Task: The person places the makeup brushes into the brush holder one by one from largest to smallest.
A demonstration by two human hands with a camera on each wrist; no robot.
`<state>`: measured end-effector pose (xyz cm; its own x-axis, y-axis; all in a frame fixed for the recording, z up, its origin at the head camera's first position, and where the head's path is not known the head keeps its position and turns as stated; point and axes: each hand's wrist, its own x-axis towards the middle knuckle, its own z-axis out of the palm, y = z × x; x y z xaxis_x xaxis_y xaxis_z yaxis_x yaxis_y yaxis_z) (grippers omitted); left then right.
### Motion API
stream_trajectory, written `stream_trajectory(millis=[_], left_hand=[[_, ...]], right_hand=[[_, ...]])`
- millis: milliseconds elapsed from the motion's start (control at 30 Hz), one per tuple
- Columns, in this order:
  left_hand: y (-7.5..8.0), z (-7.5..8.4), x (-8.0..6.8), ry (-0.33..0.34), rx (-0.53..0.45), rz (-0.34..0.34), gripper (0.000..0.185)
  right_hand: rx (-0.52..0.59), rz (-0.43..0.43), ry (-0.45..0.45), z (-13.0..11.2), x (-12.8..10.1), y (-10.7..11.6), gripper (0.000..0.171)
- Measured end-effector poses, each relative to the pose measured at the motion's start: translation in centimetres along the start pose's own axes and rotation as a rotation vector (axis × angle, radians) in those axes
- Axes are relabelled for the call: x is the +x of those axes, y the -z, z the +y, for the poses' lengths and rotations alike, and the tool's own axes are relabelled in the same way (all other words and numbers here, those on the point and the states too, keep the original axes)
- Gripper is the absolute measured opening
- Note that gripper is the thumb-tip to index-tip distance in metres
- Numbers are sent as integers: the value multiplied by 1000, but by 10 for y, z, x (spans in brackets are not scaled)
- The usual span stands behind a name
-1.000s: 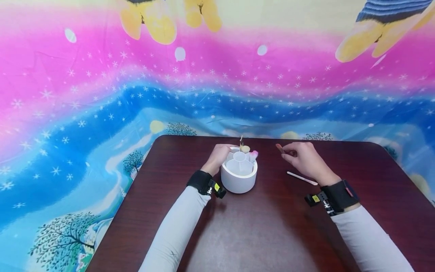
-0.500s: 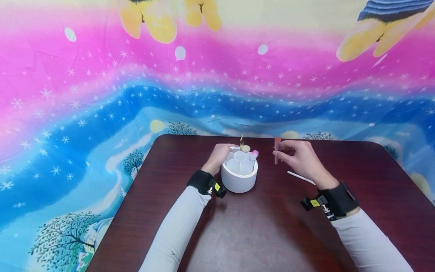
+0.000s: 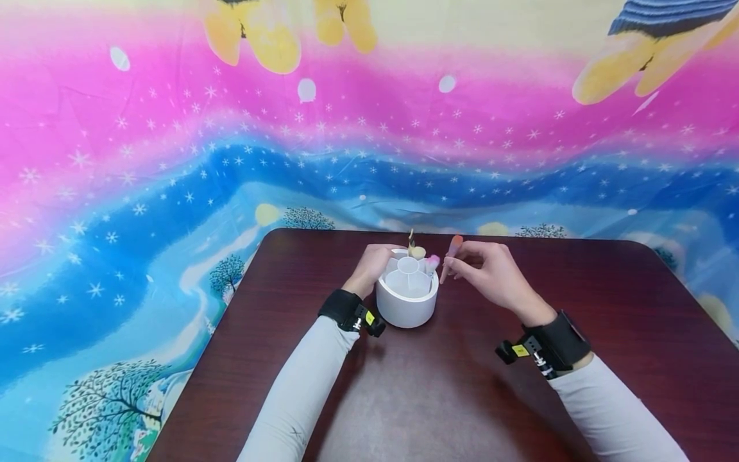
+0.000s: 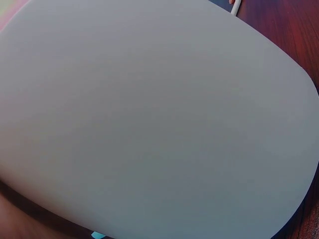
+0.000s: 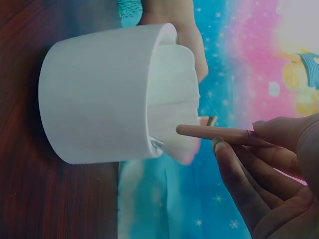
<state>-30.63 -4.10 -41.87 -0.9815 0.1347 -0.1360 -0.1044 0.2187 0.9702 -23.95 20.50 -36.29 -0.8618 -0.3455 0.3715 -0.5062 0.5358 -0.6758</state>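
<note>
My left hand grips the far left side of a white round organizer, its fingertips hidden behind the rim. The organizer has dividers inside around a central ring. My right hand pinches a makeup brush between thumb and fingers, just right of the rim, orange bristles up. In the right wrist view the pink handle end points at the organizer's opening and overlaps it. A pink-and-white brush stands in a right-hand compartment. The organizer's pale wall fills most of the left wrist view.
At the organizer's back stand a cream-coloured tip and a thin gold piece. A dark reddish-brown table bears it all. Behind the table's far edge hangs a colourful printed cloth.
My right hand has turned the brush upright and carried it left to the organizer's rim. The white stick on the table is now hidden behind that hand. My left hand stays put.
</note>
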Motion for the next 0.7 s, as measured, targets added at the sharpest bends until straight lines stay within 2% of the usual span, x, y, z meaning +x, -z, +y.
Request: stream_trajectory(millis=[300, 700], left_hand=[[-1, 1, 0, -3, -13, 9, 47], [-1, 1, 1, 11, -9, 5, 46]], right_hand=[[55, -37, -21, 1, 1, -12, 10], [53, -84, -36, 7, 1, -22, 17]])
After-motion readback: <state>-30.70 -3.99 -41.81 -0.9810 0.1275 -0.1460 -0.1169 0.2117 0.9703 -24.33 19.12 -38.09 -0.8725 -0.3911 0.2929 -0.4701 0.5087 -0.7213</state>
